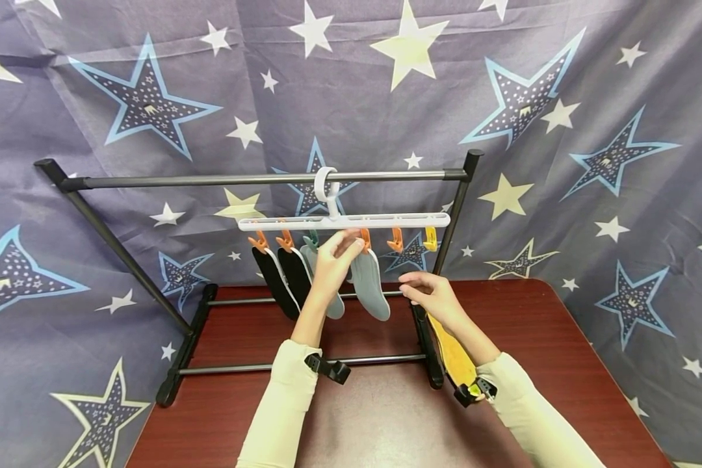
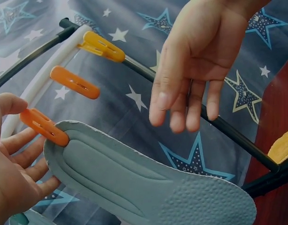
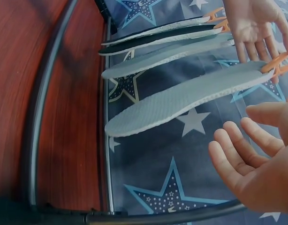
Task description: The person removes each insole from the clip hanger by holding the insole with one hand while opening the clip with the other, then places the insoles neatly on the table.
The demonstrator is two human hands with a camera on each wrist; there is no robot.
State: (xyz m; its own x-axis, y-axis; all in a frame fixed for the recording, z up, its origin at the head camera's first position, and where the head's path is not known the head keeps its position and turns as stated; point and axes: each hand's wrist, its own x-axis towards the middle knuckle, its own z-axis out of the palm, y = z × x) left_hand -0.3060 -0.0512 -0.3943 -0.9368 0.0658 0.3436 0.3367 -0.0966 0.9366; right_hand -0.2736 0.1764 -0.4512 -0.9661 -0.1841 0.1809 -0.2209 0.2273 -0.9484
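Note:
A grey insole hangs by its heel from an orange clip on a white hanger. My left hand pinches that clip between thumb and finger, the other fingers spread behind the insole's heel in the left wrist view. To the right, my right hand is apart from the insole, fingers loosely bent, with nothing in it. Left of my left hand hang a black insole, another black insole and a second grey insole, partly hidden by the hand in the head view.
The hanger hooks over a dark metal rack's top bar. An orange clip and a yellow clip hang without insoles at its right end. A yellow insole lies by the rack's right foot on the red-brown table, beneath my right forearm.

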